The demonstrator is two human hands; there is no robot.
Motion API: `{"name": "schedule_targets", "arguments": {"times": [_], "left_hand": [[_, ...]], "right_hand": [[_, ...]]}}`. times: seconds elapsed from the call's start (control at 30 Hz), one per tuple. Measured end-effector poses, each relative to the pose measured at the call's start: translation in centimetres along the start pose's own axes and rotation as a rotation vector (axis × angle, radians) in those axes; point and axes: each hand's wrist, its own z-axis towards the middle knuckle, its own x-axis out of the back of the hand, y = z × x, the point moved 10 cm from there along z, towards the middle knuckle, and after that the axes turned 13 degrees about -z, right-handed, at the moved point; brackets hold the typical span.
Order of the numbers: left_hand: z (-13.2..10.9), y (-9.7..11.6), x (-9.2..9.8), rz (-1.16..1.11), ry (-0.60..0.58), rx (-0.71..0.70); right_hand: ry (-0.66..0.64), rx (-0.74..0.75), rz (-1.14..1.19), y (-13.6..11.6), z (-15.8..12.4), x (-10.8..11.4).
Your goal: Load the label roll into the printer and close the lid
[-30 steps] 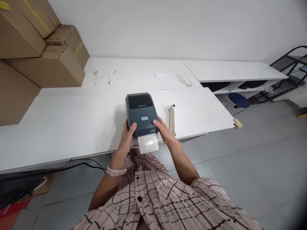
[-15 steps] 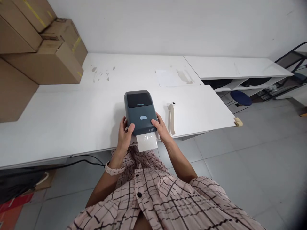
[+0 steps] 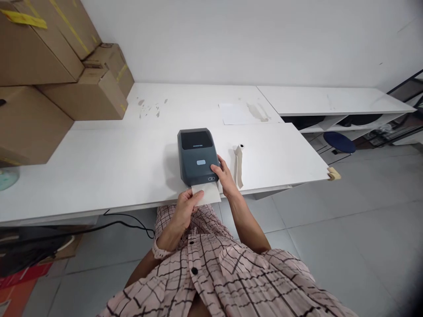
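Observation:
A dark grey-blue label printer (image 3: 198, 156) with a light blue button and a dark window sits near the front edge of the white table (image 3: 125, 176). From its front slot a blank white label (image 3: 211, 194) sticks out over the edge. My left hand (image 3: 188, 203) pinches the label's left side, thumb on top and fingers below. My right hand (image 3: 225, 176) grips the printer's right front corner, its thumb on the top and the other fingers along the side. To the right of the printer lies a partly unrolled paper roll (image 3: 239, 165).
Stacked cardboard boxes (image 3: 89, 92) fill the table's left end. A white sheet (image 3: 231, 113) lies toward the back, beside a worn patch. Beyond the table's right end are a blue stool (image 3: 339, 141) and a low shelf (image 3: 327, 123). A black cable (image 3: 122, 222) hangs below the front edge.
My left hand has left the printer's left side and taken hold of the label at the front. My right hand stays on the printer. The whole view has shifted slightly.

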Motion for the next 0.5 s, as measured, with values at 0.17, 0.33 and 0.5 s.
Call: {"name": "schedule_targets", "arguments": {"times": [0.17, 0.33, 0.5], "left_hand": [[-0.4, -0.4, 0.9, 0.153, -0.037, -0.066], [-0.7, 2.5, 4.3, 0.258, 0.165, -0.326], [-0.7, 7.0, 4.6, 0.250, 0.331, -0.654]], "right_hand": [[0.034, 0.135, -0.205, -3.7, 1.0, 0.0], [0.013, 0.162, -0.201, -4.5, 2.0, -0.9], [0.081, 0.235, -0.307, -5.1, 1.4, -1.1]]}}
